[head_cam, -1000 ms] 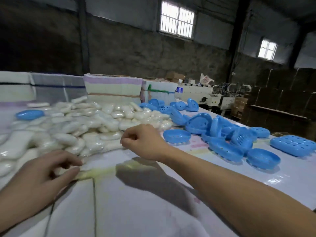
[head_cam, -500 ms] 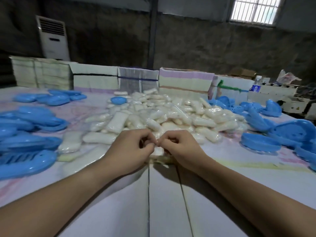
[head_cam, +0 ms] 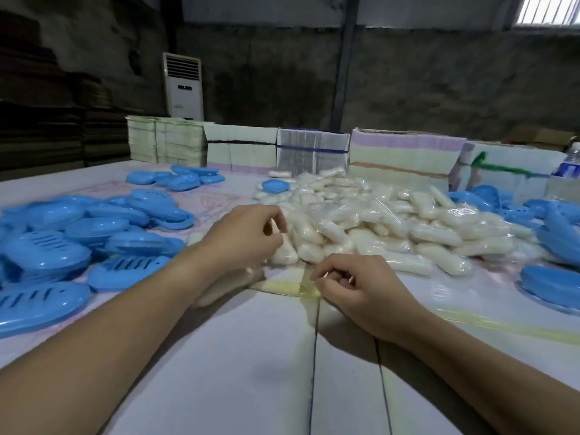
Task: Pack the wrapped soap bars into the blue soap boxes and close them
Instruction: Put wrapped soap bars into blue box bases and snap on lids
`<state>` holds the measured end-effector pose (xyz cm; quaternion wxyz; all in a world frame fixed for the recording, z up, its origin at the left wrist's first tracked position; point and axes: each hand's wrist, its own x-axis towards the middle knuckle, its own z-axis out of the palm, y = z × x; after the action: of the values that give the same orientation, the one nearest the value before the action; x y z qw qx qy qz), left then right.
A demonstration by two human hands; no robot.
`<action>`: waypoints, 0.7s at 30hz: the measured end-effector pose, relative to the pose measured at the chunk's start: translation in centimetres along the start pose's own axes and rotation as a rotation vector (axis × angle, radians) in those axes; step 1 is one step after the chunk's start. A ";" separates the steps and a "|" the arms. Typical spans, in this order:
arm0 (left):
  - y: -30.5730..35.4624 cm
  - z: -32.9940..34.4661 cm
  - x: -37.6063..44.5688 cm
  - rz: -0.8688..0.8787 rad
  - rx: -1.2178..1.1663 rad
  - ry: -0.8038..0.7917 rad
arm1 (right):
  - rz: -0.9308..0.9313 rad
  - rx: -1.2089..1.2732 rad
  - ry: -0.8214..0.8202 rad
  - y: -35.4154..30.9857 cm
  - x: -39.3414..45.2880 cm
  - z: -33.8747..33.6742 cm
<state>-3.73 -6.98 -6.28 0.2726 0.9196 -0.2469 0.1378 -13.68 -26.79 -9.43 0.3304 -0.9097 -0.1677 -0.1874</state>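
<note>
A big heap of wrapped white soap bars lies in the middle of the table. Blue soap box halves are piled on the left, some slotted, with more blue halves on the right and one blue piece at the heap's far edge. My left hand is at the heap's near left edge, fingers curled against a wrapped bar; whether it grips the bar is unclear. My right hand rests on the table below the heap, fingers loosely curled with nothing in them.
A strip of yellow tape crosses the table seam between my hands. Bundled stacks of flat cartons line the far table edge. A water bottle stands at the back right and a white air conditioner by the wall.
The view has swung left. My hands, which were pinched together at the heap's edge, have parted: the left rose to the bars, the right dropped to the table.
</note>
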 end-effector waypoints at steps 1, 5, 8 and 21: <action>-0.9 -0.8 0.4 -0.053 0.118 -0.050 | -0.002 0.003 -0.005 0.0 0.0 -0.1; -5.4 -4.0 1.4 -0.293 0.474 -0.165 | -0.011 0.012 -0.026 -0.3 -0.2 -0.4; -7.3 -5.3 1.7 -0.408 0.486 -0.226 | -0.018 -0.011 -0.049 -0.5 -0.2 -0.5; -7.8 -5.6 1.6 -0.433 0.496 -0.311 | 0.008 0.000 -0.085 -0.6 -0.2 -0.3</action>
<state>1.09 1.32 -4.45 0.0232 0.9987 -0.0442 -0.0087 -14.20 -26.62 -8.99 0.3239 -0.9175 -0.1780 -0.1472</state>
